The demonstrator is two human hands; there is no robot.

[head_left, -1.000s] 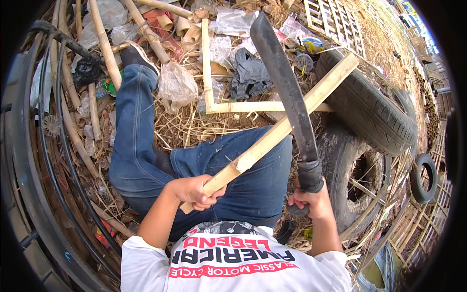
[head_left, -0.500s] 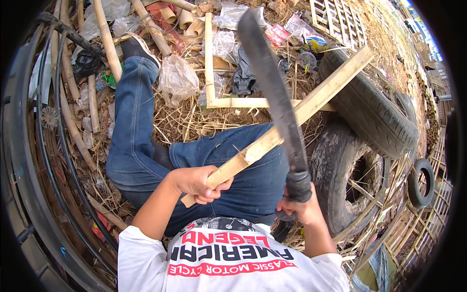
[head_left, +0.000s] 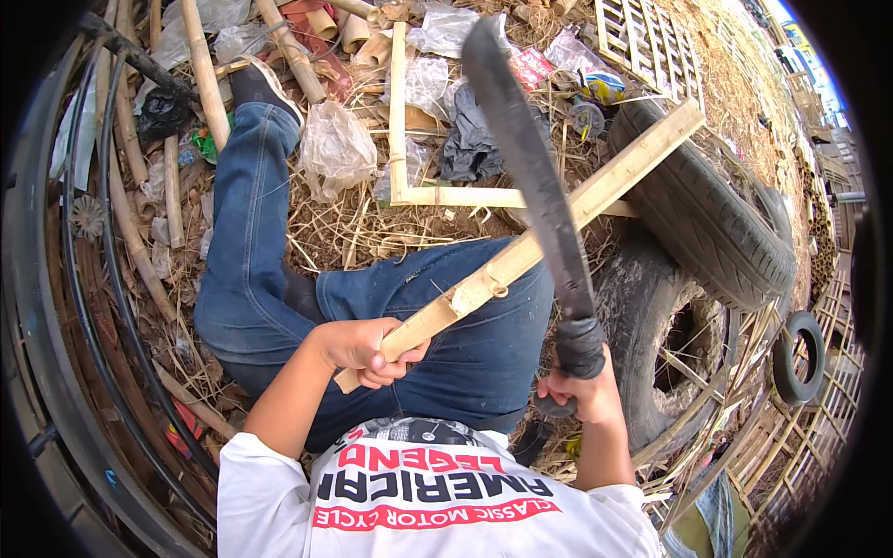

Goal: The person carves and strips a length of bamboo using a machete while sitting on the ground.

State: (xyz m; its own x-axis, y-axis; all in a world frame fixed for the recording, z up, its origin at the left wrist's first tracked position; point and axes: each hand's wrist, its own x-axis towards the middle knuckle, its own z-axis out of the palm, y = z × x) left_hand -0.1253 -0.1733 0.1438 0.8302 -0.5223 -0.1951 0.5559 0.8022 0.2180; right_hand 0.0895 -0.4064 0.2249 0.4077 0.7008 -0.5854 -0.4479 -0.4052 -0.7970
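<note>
Nearest the camera: the left hand [head_left: 361, 349] is wrapped around the lower end of a split bamboo strip [head_left: 521, 251], fingers curled tight together over it, thumb on top. The right hand [head_left: 579, 395] is clenched on the dark taped handle of a machete [head_left: 535, 186], fingers pressed together around the grip (fingertips hidden behind the handle).

The strip runs up and to the right from the left hand, across the lap in blue jeans [head_left: 279, 279], its far end over a worn tyre [head_left: 716, 223]. The machete blade stands nearly upright and crosses the strip about midway along it; whether edge touches bamboo cannot be told.

Further out: an L-shaped bamboo frame [head_left: 402, 177] lies on dry straw, with a clear plastic bag [head_left: 335, 149] just beside the outstretched leg. Bamboo poles [head_left: 200, 65] lie at upper left. A small tyre [head_left: 800, 358] lies at far right.
</note>
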